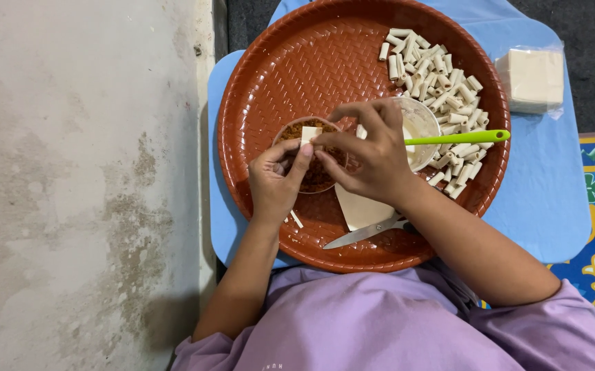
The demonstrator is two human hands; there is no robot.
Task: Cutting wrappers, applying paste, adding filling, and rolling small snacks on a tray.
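Both forearms reach forward from the lilac sleeves over the tray (256,75). Just under the right wrist lie scissors (362,233). The left hand (274,182) and right hand (369,154) meet fingertip to fingertip, pinching a small wrapper (310,133) above the filling bowl (311,180). Beyond the right hand sit rolls (442,82)

Bowls (311,154) mid tray (297,62), rolls (442,89) right, scissors (366,232) front, pkg (532,79) beside tray
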